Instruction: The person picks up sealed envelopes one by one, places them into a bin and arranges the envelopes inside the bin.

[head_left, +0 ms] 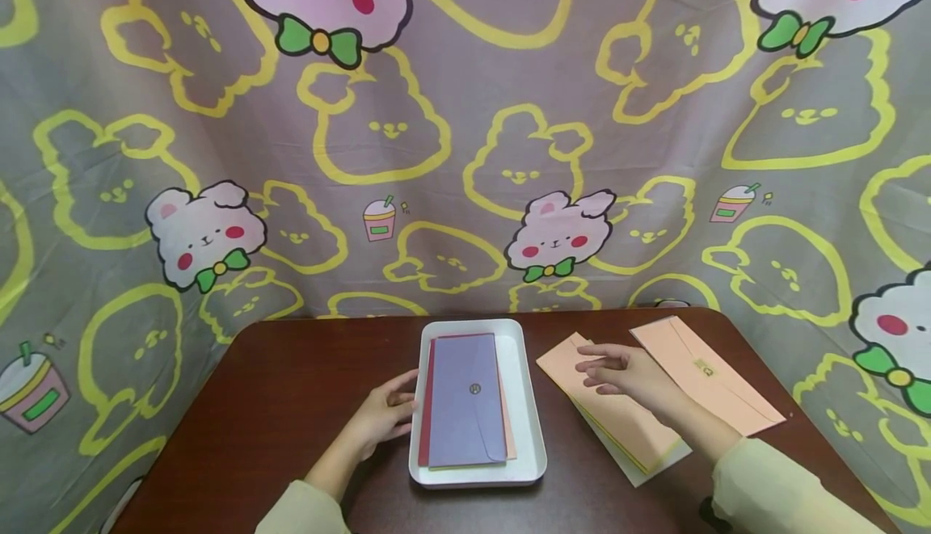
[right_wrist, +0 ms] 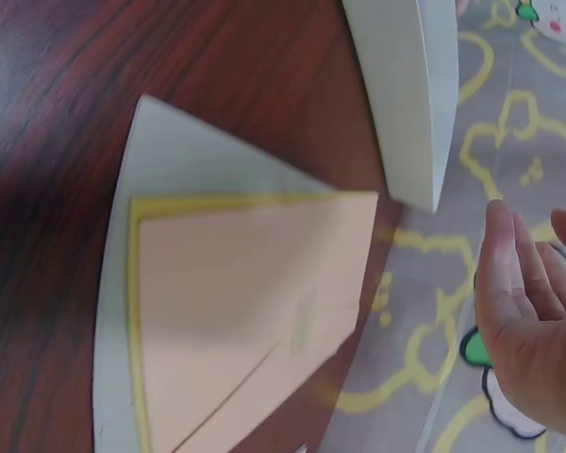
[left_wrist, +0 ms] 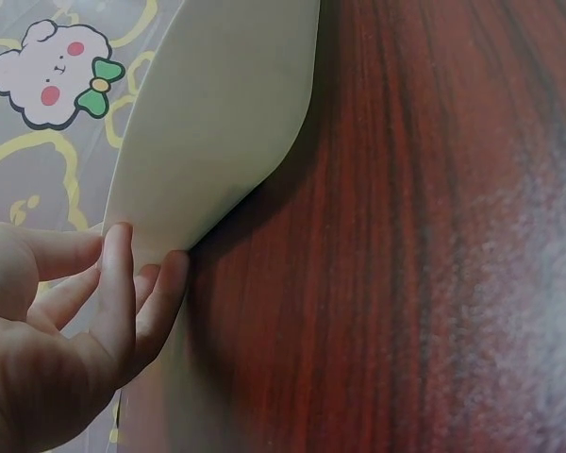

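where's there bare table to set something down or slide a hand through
Widest bare patch: the table's left side, bordered by the tray and left hand. A wedge between tray and envelope stack widens toward the person, pinched at the stack's left corner. Crowded: the right, with stack, pink envelope and right hand above.

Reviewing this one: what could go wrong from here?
1. The right grip, near the peach envelope closest to the tray, may pick up several: a yellow edge and pale edge show beneath it.
2. The left grip touches the tray's side; a stray push could shift it.
3. The purple envelope lies unevenly on others, so that stack might slide.
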A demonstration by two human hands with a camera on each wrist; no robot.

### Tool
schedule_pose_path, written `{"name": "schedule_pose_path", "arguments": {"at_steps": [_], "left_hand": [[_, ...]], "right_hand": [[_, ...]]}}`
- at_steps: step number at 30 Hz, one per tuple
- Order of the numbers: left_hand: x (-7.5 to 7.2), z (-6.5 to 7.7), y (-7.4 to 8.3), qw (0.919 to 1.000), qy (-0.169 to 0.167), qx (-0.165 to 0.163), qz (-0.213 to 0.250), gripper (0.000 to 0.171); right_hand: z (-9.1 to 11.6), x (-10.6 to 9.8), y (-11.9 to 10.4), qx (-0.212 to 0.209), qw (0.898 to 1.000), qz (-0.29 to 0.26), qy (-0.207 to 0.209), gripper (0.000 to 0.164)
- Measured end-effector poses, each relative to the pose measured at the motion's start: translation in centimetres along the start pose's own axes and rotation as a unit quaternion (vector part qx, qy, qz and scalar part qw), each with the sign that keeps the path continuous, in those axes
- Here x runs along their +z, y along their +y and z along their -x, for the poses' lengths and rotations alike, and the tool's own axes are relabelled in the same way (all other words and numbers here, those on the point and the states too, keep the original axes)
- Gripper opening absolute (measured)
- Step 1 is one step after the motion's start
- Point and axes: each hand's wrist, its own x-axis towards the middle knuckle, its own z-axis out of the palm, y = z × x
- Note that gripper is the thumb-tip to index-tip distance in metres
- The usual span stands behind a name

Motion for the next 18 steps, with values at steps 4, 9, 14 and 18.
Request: {"name": "schedule_pose_path", "arguments": {"at_steps": [4,9,14,18], "left_hand": [[0.0,0.1,0.0,1.0000,0.000,-0.001,0.000,0.054],[0.0,0.1,-0.1,1.0000,-0.002,0.000,0.000,0.054],[0.0,0.0,-0.2,1.0000,-0.004,0.001,-0.002,0.054],[-0.2,-0.1,-0.2,1.0000,-0.006,0.004,-0.002,0.055]], "right_hand": [[0.5,-1.3,0.6,-0.001,1.000,0.004,0.017,0.053],[1.3,-2.7,1.4,0.002,0.999,0.014,0.031,0.055],[1.8,-3.8,2.8,-0.001,0.998,0.037,0.047,0.050],[1.9,-4.5,3.8,-0.007,0.996,0.075,0.046,0.048]]}}
